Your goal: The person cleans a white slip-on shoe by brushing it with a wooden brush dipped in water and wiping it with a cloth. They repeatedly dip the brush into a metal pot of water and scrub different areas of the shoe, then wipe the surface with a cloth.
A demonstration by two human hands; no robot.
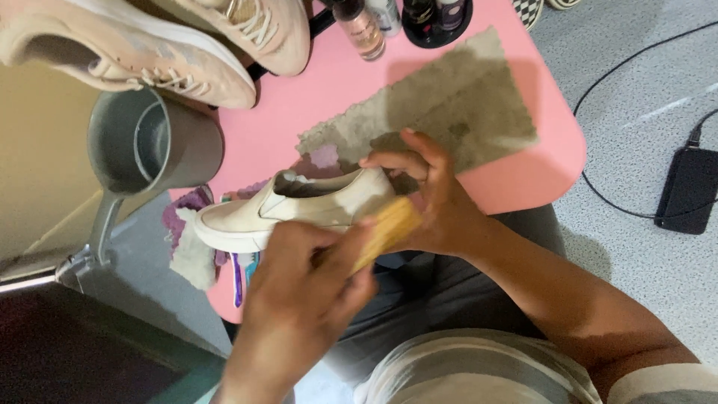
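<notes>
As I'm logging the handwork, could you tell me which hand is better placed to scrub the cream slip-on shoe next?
Left, probably: the left hand grips the tan wooden brush against the cream slip-on shoe, while the right hand is busy steadying its heel.

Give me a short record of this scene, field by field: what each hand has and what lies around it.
left hand: grips a wooden brush against the shoe
right hand: holds the heel end of a cream slip-on shoe
surface: pink table
under the shoe: a worn grey cloth
left side: grey mug
far edge: pair of pale sneakers, small bottles
floor: black device with a cable
</notes>
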